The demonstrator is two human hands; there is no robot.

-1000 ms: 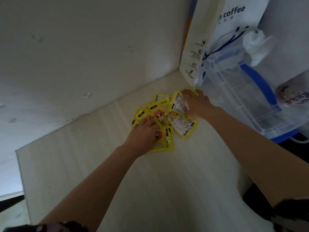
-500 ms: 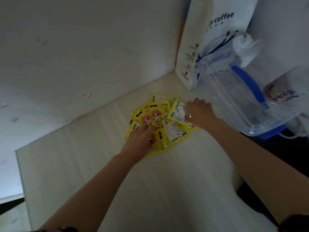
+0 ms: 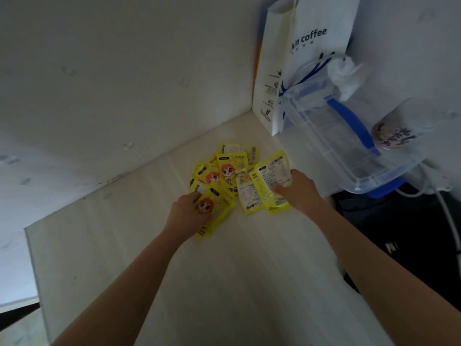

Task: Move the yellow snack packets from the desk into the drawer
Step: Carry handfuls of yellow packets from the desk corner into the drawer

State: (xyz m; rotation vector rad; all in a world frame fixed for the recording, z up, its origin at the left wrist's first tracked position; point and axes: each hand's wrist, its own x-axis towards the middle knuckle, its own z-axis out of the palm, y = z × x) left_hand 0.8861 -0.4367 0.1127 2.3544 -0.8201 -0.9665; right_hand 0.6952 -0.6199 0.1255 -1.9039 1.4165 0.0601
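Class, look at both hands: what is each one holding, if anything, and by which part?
The right hand grips a yellow packet by its near right edge. The left hand grips another yellow packet by its left side, thumb on its face.

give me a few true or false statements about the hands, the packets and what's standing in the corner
1. The left hand grips a yellow packet with a cartoon face. True.
2. The right hand is empty. False: it holds a packet showing its printed back.
3. The rest of the packets are stacked upright. False: they lie flat and overlapping on the desk.
4. A white coffee bag stands in the corner. True.
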